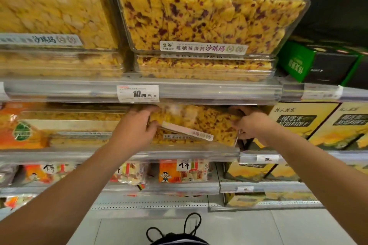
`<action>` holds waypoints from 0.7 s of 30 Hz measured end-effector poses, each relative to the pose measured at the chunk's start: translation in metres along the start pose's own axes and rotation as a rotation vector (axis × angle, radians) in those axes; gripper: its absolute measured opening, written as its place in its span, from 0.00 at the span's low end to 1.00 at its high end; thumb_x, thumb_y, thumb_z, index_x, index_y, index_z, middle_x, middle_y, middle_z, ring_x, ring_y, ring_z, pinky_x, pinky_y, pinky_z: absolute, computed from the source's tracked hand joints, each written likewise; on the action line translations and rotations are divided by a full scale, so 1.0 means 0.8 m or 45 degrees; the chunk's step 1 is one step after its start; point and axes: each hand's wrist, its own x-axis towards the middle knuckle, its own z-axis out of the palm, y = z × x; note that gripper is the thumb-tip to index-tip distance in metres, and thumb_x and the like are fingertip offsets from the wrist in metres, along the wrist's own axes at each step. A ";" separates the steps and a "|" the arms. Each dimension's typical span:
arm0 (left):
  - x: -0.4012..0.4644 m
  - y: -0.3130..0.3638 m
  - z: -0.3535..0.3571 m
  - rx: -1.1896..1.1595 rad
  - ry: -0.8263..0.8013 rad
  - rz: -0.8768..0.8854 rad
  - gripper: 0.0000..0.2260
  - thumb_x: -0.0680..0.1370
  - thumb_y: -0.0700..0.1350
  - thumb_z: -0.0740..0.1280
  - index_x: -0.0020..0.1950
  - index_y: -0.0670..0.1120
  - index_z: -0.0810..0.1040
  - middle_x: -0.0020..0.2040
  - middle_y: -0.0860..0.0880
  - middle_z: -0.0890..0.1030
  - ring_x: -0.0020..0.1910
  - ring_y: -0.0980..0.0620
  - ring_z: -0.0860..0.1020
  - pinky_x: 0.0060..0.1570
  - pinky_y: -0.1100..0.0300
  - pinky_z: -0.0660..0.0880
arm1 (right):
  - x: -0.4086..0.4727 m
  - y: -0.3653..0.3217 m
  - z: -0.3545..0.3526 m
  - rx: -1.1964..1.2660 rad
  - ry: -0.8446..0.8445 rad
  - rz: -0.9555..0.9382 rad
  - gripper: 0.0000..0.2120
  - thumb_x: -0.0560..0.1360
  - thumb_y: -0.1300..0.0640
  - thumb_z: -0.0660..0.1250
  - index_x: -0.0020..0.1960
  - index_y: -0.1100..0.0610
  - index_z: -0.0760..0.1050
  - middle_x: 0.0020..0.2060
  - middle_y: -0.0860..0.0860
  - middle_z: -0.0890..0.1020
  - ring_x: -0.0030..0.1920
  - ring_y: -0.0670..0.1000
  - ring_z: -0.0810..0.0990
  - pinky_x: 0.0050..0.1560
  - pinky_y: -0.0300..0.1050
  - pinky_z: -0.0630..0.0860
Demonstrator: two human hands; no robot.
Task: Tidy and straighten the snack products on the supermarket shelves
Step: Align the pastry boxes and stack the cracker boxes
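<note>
A clear plastic box of yellow cranberry snack squares (196,123) sits tilted on the middle shelf, its white label slanting down to the right. My left hand (137,127) grips the box's left end and my right hand (250,123) grips its right end. Another clear box (179,141) lies flat beneath it. On the upper shelf, a same-kind cranberry box (207,18) leans tilted on top of a flat one (203,67).
Plain yellow snack boxes (53,14) fill the upper left, with more at the middle left (79,125). Green and black cartons (318,63) stand at the upper right, yellow cartons (298,123) at the middle right. Bagged rice crackers (183,171) fill the lower shelf. A price rail (139,91) fronts the upper shelf.
</note>
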 end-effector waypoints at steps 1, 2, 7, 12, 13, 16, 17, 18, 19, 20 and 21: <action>0.005 -0.002 -0.005 0.129 -0.011 0.051 0.19 0.78 0.49 0.65 0.70 0.55 0.71 0.59 0.44 0.76 0.47 0.48 0.78 0.51 0.54 0.74 | 0.002 0.000 -0.001 -0.076 0.038 -0.010 0.05 0.75 0.64 0.68 0.51 0.59 0.77 0.41 0.55 0.80 0.54 0.61 0.81 0.40 0.42 0.82; 0.009 -0.005 -0.010 0.246 -0.036 0.096 0.21 0.78 0.49 0.64 0.72 0.55 0.69 0.61 0.43 0.76 0.55 0.44 0.76 0.56 0.51 0.72 | 0.004 0.001 -0.002 -0.140 0.055 -0.039 0.07 0.75 0.62 0.69 0.52 0.57 0.76 0.45 0.57 0.80 0.54 0.62 0.80 0.47 0.47 0.82; 0.028 -0.020 -0.021 0.560 -0.231 0.129 0.27 0.79 0.55 0.62 0.76 0.51 0.59 0.68 0.46 0.74 0.67 0.42 0.69 0.67 0.49 0.66 | 0.002 0.007 -0.002 -0.131 0.052 -0.206 0.20 0.75 0.63 0.69 0.54 0.37 0.72 0.59 0.53 0.75 0.57 0.58 0.78 0.54 0.58 0.80; 0.042 -0.023 -0.019 0.657 -0.345 0.152 0.30 0.78 0.58 0.62 0.76 0.49 0.56 0.75 0.45 0.65 0.71 0.41 0.66 0.66 0.49 0.67 | -0.002 0.013 -0.002 -0.133 0.098 -0.264 0.22 0.75 0.64 0.69 0.53 0.36 0.72 0.59 0.52 0.75 0.55 0.55 0.78 0.48 0.50 0.81; 0.045 -0.024 -0.018 0.653 -0.370 0.157 0.31 0.78 0.59 0.62 0.76 0.49 0.55 0.76 0.45 0.63 0.72 0.41 0.65 0.66 0.49 0.67 | -0.003 0.014 -0.002 -0.153 0.103 -0.281 0.22 0.75 0.64 0.69 0.54 0.36 0.71 0.59 0.51 0.76 0.55 0.54 0.78 0.44 0.46 0.80; 0.058 -0.025 -0.013 0.551 -0.523 0.132 0.34 0.78 0.58 0.64 0.77 0.52 0.50 0.79 0.46 0.55 0.75 0.42 0.60 0.69 0.49 0.64 | -0.003 0.015 -0.001 -0.178 0.107 -0.321 0.23 0.75 0.65 0.69 0.52 0.36 0.72 0.59 0.50 0.76 0.53 0.50 0.78 0.42 0.42 0.79; 0.063 -0.025 -0.011 0.485 -0.595 0.114 0.34 0.78 0.57 0.64 0.78 0.55 0.48 0.80 0.47 0.53 0.76 0.43 0.59 0.69 0.49 0.62 | -0.003 0.015 -0.001 -0.178 0.110 -0.323 0.23 0.75 0.66 0.69 0.51 0.36 0.72 0.58 0.49 0.77 0.52 0.50 0.78 0.43 0.45 0.81; 0.068 -0.026 -0.010 0.418 -0.655 0.101 0.34 0.79 0.55 0.64 0.78 0.57 0.47 0.80 0.48 0.51 0.76 0.43 0.57 0.70 0.49 0.61 | -0.002 0.015 0.000 -0.176 0.118 -0.320 0.24 0.74 0.66 0.69 0.51 0.35 0.72 0.58 0.49 0.77 0.52 0.50 0.79 0.45 0.47 0.82; 0.073 -0.028 -0.008 0.368 -0.682 0.101 0.33 0.79 0.54 0.64 0.78 0.59 0.47 0.80 0.49 0.51 0.76 0.44 0.57 0.70 0.49 0.60 | -0.001 0.014 0.002 -0.178 0.125 -0.319 0.24 0.74 0.66 0.70 0.50 0.35 0.72 0.57 0.49 0.78 0.51 0.49 0.79 0.45 0.47 0.83; 0.076 -0.032 -0.007 0.342 -0.680 0.103 0.32 0.80 0.53 0.64 0.78 0.60 0.48 0.80 0.50 0.51 0.76 0.44 0.56 0.71 0.48 0.60 | 0.000 0.014 0.003 -0.180 0.128 -0.323 0.24 0.74 0.66 0.70 0.50 0.34 0.72 0.57 0.48 0.78 0.51 0.48 0.79 0.44 0.44 0.82; 0.078 -0.037 -0.007 0.329 -0.666 0.100 0.31 0.80 0.53 0.64 0.77 0.60 0.50 0.80 0.50 0.51 0.76 0.43 0.57 0.71 0.48 0.60 | 0.001 0.013 0.005 -0.179 0.129 -0.327 0.25 0.74 0.66 0.70 0.49 0.34 0.72 0.58 0.48 0.78 0.51 0.47 0.79 0.43 0.41 0.81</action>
